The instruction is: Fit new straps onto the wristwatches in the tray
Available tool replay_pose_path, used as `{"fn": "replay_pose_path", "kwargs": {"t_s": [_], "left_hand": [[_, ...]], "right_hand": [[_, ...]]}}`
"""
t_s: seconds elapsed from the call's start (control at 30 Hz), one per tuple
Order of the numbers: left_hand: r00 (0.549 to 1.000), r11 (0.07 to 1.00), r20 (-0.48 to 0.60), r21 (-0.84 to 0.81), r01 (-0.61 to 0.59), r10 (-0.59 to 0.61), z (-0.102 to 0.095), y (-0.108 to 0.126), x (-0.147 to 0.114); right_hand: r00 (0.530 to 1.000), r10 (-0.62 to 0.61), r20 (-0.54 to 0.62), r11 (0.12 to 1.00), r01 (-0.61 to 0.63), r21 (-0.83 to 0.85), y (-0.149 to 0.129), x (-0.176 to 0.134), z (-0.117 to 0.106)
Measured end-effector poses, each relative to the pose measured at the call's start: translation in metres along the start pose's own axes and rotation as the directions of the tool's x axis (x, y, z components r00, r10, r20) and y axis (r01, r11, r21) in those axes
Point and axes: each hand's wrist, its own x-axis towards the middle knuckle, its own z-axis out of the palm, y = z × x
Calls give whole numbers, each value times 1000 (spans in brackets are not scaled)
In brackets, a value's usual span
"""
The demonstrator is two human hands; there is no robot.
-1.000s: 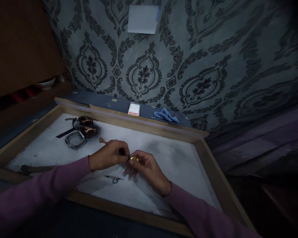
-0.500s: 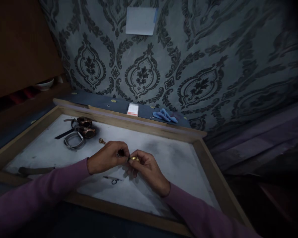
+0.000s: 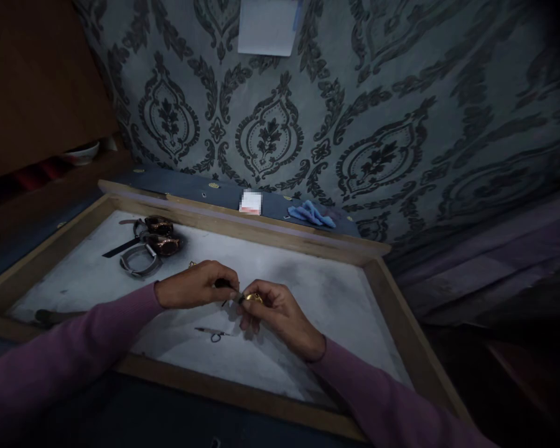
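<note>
Since the frame half a second earlier, the left hand has shifted slightly toward the far side of the wooden tray, and its knuckles now hide most of the gold-toned ornament behind them. The right hand has hardly moved relative to the tray.

From the head view, both hands meet above the tray's white floor. The right thumb and fingers are closed around a small shiny gold-coloured piece, at the middle of the tray. The left thumb and fingertips are pinched together on a small dark bit right beside the gold piece; whether the two are joined cannot be made out. A slender pointed tool with a loop lies nearer the person, below the hands. Farther left, bronze-toned watches lie beside a grey strap. Beyond the tray's far edge, a crumpled blue cloth rests on dark blue patterned fabric.
</note>
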Motion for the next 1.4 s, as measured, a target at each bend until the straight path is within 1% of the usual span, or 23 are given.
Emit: {"fn": "replay_pose_path", "kwargs": {"t_s": [0.1, 0.33, 0.5, 0.57, 0.63, 0.7, 0.77, 0.87, 0.97, 1.1, 1.2, 1.23, 1.33, 1.4], "left_hand": [[1000, 999, -18, 46, 15, -14, 1, 2, -1], [998, 971, -56, 240, 18, -4, 6, 10, -3], [996, 979, -93, 205, 7, 13, 11, 9, -1], [991, 973, -127, 231, -15, 45, 13, 8, -1], [979, 951, -167, 305, -60, 116, 15, 8, -3], [953, 905, -208, 408, -119, 219, 16, 9, -5], [913, 826, -235, 540, -164, 334, 17, 10, -7], [832, 652, -236, 736, -184, 502, 19, 11, -10], [751, 503, -201, 842, -196, 629, 21, 12, -11], [676, 360, -110, 901, -242, 729, 23, 14, -11], [615, 300, -77, 916, -268, 785, 24, 17, -11], [601, 288, -71, 918, -272, 796, 23, 18, -11], [584, 256, -49, 926, -278, 810, 22, 21, -12], [576, 239, -42, 932, -272, 816, 22, 21, -12]], "right_hand": [[1000, -7, -8, 1000, 7, -28, 0, -1, 0], [1000, -2, -26, 995, -1, -96, 1, -2, 2], [999, -16, -50, 997, 12, -83, 3, 0, 2], [998, -20, -56, 998, 16, -58, 4, 1, 0], [998, -21, -55, 1000, 20, -14, 5, 2, -2], [999, -14, -49, 998, 17, 56, 3, 2, -4], [999, 11, -37, 986, -5, 167, 0, 2, -5], [997, 77, -1, 932, -72, 356, -9, 0, -5], [989, 148, 26, 881, -144, 451, -14, 0, -4], [965, 253, 75, 858, -259, 444, -15, -1, -4], [952, 276, 134, 854, -307, 420, -15, -1, -6], [950, 276, 150, 854, -313, 416, -15, -2, -6], [951, 266, 154, 862, -307, 403, -17, -3, -6], [962, 239, 130, 882, -271, 386, -17, -3, -5]]}}
